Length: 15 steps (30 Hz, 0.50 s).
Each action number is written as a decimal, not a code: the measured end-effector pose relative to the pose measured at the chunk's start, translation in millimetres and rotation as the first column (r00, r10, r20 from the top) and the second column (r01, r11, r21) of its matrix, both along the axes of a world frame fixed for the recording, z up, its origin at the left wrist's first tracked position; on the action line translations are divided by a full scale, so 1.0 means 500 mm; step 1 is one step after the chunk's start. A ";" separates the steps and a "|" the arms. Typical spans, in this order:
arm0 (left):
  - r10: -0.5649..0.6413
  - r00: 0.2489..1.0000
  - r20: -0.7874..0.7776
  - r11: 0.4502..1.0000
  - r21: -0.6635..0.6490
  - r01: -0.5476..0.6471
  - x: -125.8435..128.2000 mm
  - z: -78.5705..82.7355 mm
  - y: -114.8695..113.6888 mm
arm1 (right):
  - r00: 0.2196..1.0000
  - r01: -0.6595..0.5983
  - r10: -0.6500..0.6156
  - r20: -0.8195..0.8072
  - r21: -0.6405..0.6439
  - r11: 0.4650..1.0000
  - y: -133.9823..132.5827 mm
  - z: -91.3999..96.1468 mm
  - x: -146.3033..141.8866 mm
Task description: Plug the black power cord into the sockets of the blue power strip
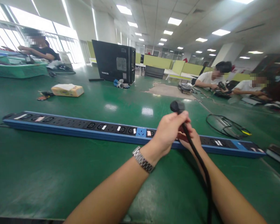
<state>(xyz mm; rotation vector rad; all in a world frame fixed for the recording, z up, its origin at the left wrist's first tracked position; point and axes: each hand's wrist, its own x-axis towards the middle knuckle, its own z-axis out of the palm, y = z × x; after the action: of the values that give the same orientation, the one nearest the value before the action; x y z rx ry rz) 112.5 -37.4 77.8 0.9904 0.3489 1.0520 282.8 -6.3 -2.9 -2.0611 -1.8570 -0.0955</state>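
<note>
My left hand (169, 132) is closed round a black power cable (202, 165) just below its black plug (177, 106), which sticks up above the fist. My right hand (192, 139) lies behind and under the left, fingers curled on the same cable. The cable runs down over my right forearm to the bottom edge. Both hands hover just above a long blue power strip (84, 128) with black sockets that lies across the green table (49, 174). A metal watch (142, 160) sits on my left wrist.
A coiled black cable (226, 125) lies to the right. A tissue pack (67, 90), a black computer case (114, 60) and a green basket (18, 70) stand further back. A person sits at the far left, two more at the right.
</note>
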 end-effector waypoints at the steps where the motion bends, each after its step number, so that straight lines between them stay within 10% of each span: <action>1: 0.054 0.998 0.015 0.998 -0.017 -0.053 -0.023 0.010 0.008 | 1.000 0.006 -0.006 -0.007 -0.008 1.000 0.001 0.001 -0.003; 8: 0.131 0.915 -0.381 0.892 -0.358 -0.276 -0.205 -0.083 0.025 | 0.999 0.036 -0.036 -0.028 -0.032 0.999 0.008 0.008 -0.017; 15: 0.053 0.828 -0.559 0.889 -0.350 -0.293 -0.209 -0.121 0.019 | 0.999 0.041 -0.043 -0.033 -0.038 0.998 0.001 0.012 -0.018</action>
<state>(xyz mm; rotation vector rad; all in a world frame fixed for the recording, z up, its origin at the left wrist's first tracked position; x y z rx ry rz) 8.1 -28.0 17.5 0.8471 1.1126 0.7915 273.8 -5.8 2.9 -2.1143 -1.8092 -0.0365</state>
